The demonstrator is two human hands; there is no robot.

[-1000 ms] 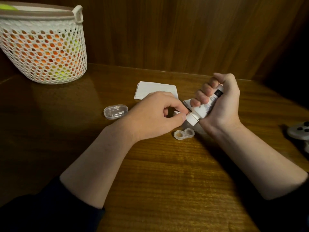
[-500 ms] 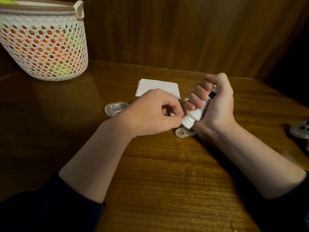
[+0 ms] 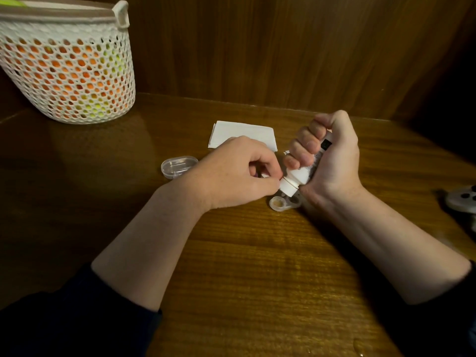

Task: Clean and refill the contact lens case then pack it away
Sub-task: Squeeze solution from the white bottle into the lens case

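Lens case [image 3: 284,203] half hidden under bottle [image 3: 296,177] in right hand [image 3: 332,161].

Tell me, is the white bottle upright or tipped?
Tipped. The right hand holds the white bottle with its cap end pointing down toward the lens case.

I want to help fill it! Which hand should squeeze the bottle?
Probably the right hand: it already wraps the bottle, nozzle tipped down over the case. The left hand only pinches at the cap end.
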